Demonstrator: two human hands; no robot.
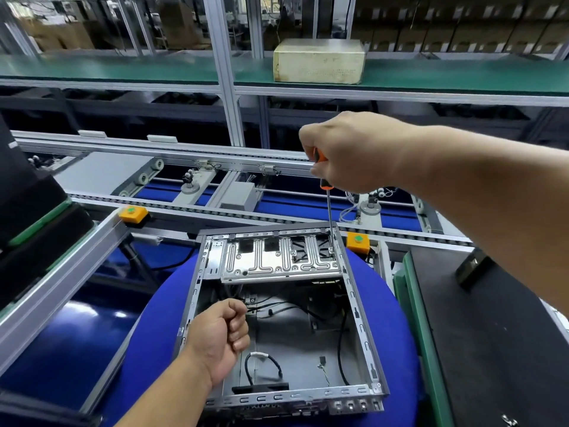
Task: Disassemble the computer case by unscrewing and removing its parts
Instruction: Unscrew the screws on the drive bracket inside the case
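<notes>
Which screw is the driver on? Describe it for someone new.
Find the open computer case on the blue round pad. At its far end sits a ribbed silver plate. The screw is at that plate's far right corner, the only one under the screwdriver tip.

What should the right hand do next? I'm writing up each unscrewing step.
Probably turn the screwdriver to loosen the screw: the right hand grips its orange handle and the tip sits on that screw at the metal bracket's far right corner.
</notes>
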